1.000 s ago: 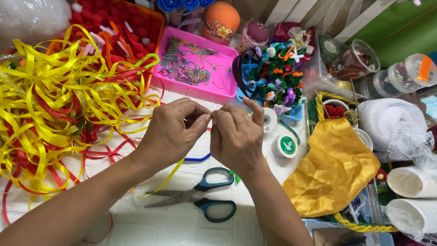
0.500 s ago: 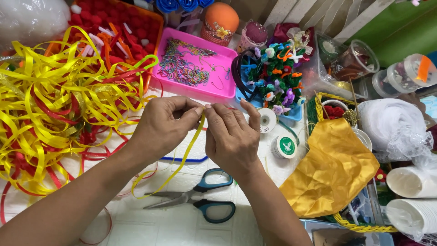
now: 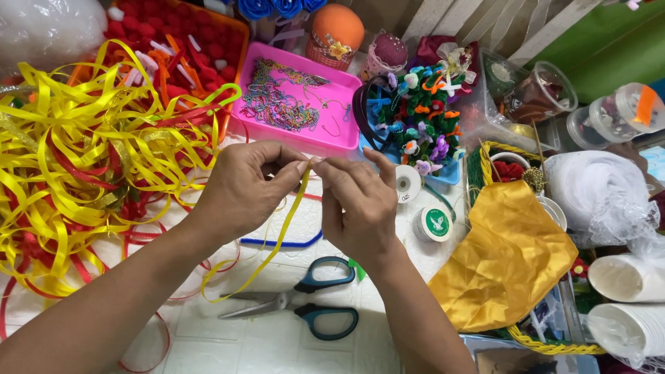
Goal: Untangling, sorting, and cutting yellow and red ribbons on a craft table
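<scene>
A yellow ribbon strip (image 3: 280,239) hangs at the frame's centre, its top end pinched where both hands meet. The left hand (image 3: 242,190) grips it between thumb and forefinger; the right hand (image 3: 357,204) nips the same end with its fingertips. The strip's loose tail curls down to the white desk (image 3: 228,336). Just below lie teal-handled scissors (image 3: 308,305). A tangle of yellow and red ribbons (image 3: 76,159) fills the left, and a pink tray (image 3: 332,138) of beads sits above the hands.
</scene>
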